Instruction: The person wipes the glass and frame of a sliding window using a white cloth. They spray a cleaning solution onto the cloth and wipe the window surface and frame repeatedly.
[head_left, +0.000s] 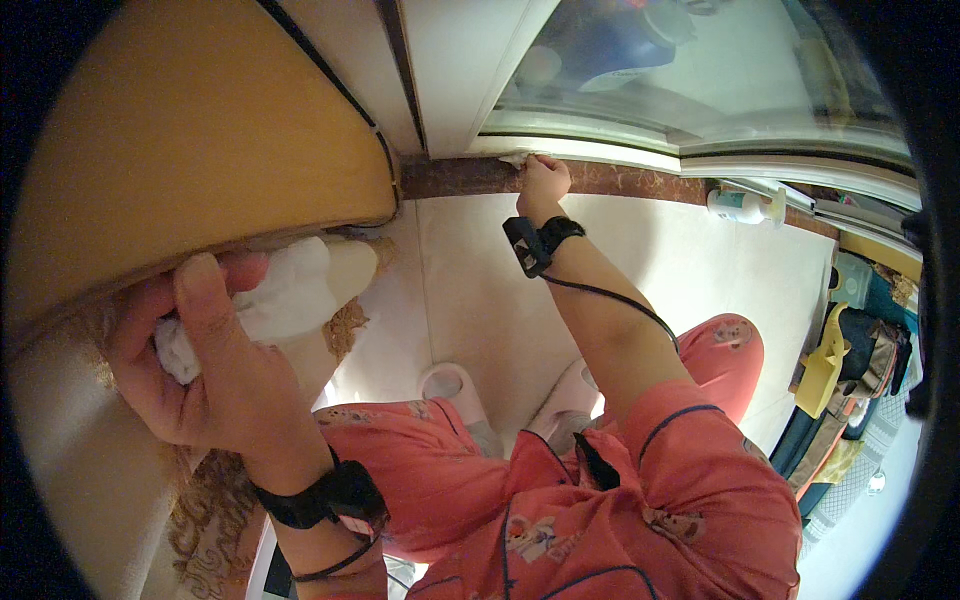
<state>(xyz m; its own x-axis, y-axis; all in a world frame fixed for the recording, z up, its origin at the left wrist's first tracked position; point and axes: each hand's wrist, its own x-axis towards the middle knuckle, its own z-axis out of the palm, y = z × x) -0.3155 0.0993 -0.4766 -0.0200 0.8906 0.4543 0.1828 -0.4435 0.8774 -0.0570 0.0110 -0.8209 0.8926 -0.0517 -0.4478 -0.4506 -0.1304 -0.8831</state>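
My left hand is raised at the left, closed around a crumpled white tissue or cloth; part of it sticks out past the fingers and part shows in the palm. My right hand reaches forward to the foot of a white-framed glass door. Its fingers pinch a small piece of white tissue or cloth against the joint between the frame and a dark reddish-brown stone sill. Both wrists wear black straps with small devices and cables.
An orange-brown panel with a black cable at its edge stands at the left. A white pump bottle lies by the sill. Bags and a yellow plastic item sit at the right. Blue containers show behind the glass.
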